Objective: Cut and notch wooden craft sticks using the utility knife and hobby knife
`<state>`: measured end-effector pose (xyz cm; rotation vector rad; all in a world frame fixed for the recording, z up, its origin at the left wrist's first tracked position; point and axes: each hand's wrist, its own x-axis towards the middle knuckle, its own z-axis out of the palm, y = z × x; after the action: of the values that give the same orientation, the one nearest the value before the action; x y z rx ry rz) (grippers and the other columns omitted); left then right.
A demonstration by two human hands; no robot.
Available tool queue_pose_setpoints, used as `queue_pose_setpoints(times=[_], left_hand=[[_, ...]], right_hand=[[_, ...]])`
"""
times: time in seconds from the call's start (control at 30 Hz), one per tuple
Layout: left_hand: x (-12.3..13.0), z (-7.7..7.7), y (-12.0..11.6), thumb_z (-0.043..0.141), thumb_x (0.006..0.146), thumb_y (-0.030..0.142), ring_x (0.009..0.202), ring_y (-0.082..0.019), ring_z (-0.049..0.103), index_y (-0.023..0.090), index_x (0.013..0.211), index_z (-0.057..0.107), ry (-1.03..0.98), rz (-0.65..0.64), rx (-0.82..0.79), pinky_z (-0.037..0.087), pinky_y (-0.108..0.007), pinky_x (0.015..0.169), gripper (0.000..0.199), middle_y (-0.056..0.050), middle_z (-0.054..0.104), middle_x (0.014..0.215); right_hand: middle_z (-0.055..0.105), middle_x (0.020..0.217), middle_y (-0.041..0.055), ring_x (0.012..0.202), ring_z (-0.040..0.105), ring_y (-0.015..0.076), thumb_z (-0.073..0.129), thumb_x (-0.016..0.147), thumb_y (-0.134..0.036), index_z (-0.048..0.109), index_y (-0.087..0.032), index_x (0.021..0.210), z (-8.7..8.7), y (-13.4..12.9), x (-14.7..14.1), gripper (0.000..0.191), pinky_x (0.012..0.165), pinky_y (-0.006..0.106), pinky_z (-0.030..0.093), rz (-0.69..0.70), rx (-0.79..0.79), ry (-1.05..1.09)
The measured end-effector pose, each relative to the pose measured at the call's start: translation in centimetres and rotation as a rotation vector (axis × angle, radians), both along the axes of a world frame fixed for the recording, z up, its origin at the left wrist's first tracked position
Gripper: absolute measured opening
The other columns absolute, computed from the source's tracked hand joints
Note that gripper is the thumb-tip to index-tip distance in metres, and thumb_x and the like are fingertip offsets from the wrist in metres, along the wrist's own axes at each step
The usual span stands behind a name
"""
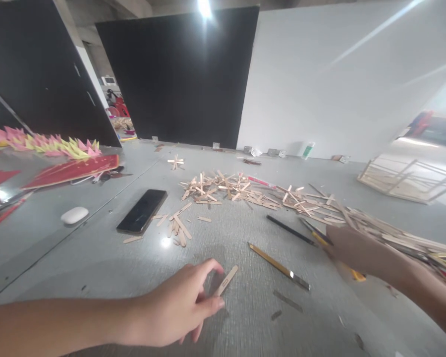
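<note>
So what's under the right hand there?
Yellow pieces peek out around the right hand: one on the near side, another with metal at the far left. The hand covers the middle, so I can't tell whether they're one tool.

One wooden stick in the left hand; beyond it, one phone, one white case; two slim tools between it and the right hand; ahead, heaped sticks, too many to count.
</note>
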<state>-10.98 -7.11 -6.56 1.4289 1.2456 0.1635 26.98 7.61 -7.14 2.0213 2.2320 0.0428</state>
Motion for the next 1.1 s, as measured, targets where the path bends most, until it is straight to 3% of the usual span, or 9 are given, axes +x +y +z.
queue_pose_setpoints(times=[0.1, 0.2, 0.3, 0.43, 0.57, 0.73, 0.83, 0.97, 1.1], left_hand=[[-0.4, 0.5, 0.0, 0.054, 0.101, 0.045, 0.046, -0.012, 0.045, 0.024, 0.140, 0.047, 0.086, -0.070, 0.110, 0.035, -0.022, 0.044, 0.045, 0.008, 0.051, 0.057], [-0.8, 0.5, 0.5, 0.056, 0.101, 0.035, 0.056, -0.013, 0.053, 0.026, 0.133, 0.059, 0.141, -0.130, 0.392, 0.040, -0.026, 0.054, 0.034, 0.004, 0.061, 0.067], [-1.0, 0.2, 1.8, 0.054, 0.101, 0.017, 0.104, -0.023, 0.064, 0.030, 0.140, 0.061, 0.078, -0.289, 0.664, 0.051, -0.036, 0.087, 0.041, -0.007, 0.070, 0.113], [-1.2, -0.3, 3.3, 0.065, 0.099, 0.024, 0.139, -0.034, 0.043, 0.034, 0.129, 0.070, 0.098, -0.475, 0.863, 0.031, -0.055, 0.116, 0.032, -0.010, 0.056, 0.143], [-1.3, -0.9, 3.9, 0.069, 0.096, 0.044, 0.140, -0.035, 0.043, 0.028, 0.134, 0.065, 0.078, -0.447, 0.831, 0.022, -0.058, 0.120, 0.041, -0.013, 0.056, 0.146], [-1.2, -1.2, 4.0, 0.073, 0.092, 0.052, 0.140, -0.034, 0.043, 0.027, 0.135, 0.063, 0.046, -0.406, 0.785, 0.020, -0.057, 0.121, 0.051, -0.013, 0.056, 0.146], [-1.1, -1.0, 3.9, 0.074, 0.091, 0.050, 0.142, -0.035, 0.041, 0.028, 0.137, 0.061, 0.042, -0.387, 0.754, 0.018, -0.060, 0.122, 0.052, -0.013, 0.054, 0.149], [-1.0, -0.5, 3.9, 0.072, 0.092, 0.052, 0.155, -0.043, 0.017, 0.034, 0.141, 0.059, 0.039, -0.376, 0.631, 0.024, -0.072, 0.117, 0.054, -0.012, 0.037, 0.164], [-1.1, -0.7, 4.0, 0.071, 0.093, 0.053, 0.157, -0.048, 0.001, 0.038, 0.142, 0.060, 0.076, -0.384, 0.591, 0.023, -0.077, 0.115, 0.053, -0.010, 0.022, 0.171]], right_hand=[[0.069, 0.110, 0.0076, 0.089, 0.069, 0.0201, 0.064, 0.101, -0.037, 0.064, -0.016, 0.121, 1.6, -0.3, -0.7, 0.030, 0.078, 0.039, 0.059, -0.049, -0.087, -0.020], [0.072, 0.091, 0.0053, 0.081, 0.068, 0.0226, 0.049, 0.104, -0.040, 0.063, -0.019, 0.120, 4.0, -1.5, -2.0, 0.030, 0.078, 0.041, 0.055, 0.003, 0.024, 0.066], [0.075, 0.107, 0.0012, 0.093, 0.070, 0.0227, 0.052, 0.093, -0.050, 0.067, -0.032, 0.118, 5.8, -3.6, -3.8, 0.034, 0.083, 0.036, 0.054, 0.128, 0.112, 0.225], [0.080, 0.087, -0.0029, 0.065, 0.073, 0.0201, 0.075, 0.072, -0.054, 0.076, -0.035, 0.099, 6.2, -6.7, -6.5, 0.033, 0.058, 0.031, 0.056, 0.278, 0.196, 0.526], [0.078, 0.074, -0.0060, 0.052, 0.070, 0.0156, 0.081, 0.077, -0.035, 0.072, -0.034, 0.097, 5.4, -9.2, -8.2, 0.022, 0.048, 0.025, 0.053, 0.608, 0.273, 0.569], [0.077, 0.110, 0.0054, 0.087, 0.077, 0.0237, 0.055, 0.101, -0.035, 0.061, -0.029, 0.126, 4.8, -11.2, -9.0, 0.026, 0.060, 0.031, 0.060, 0.797, 0.331, 0.351], [0.075, 0.109, 0.0082, 0.092, 0.074, 0.0247, 0.052, 0.101, -0.020, 0.050, -0.023, 0.144, 4.8, -11.9, -9.8, 0.043, 0.068, 0.034, 0.060, 0.955, 0.307, 0.338], [0.075, 0.103, 0.0041, 0.076, 0.073, 0.0179, 0.052, 0.101, -0.020, 0.043, -0.031, 0.150, 4.4, -12.5, -11.3, 0.050, 0.062, 0.027, 0.058, 0.833, 0.289, 0.584], [0.076, 0.090, -0.0022, 0.061, 0.069, 0.0131, 0.073, 0.092, -0.031, 0.059, -0.034, 0.130, 4.1, -12.0, -12.5, 0.040, 0.057, 0.022, 0.058, 0.558, 0.224, 0.874]])
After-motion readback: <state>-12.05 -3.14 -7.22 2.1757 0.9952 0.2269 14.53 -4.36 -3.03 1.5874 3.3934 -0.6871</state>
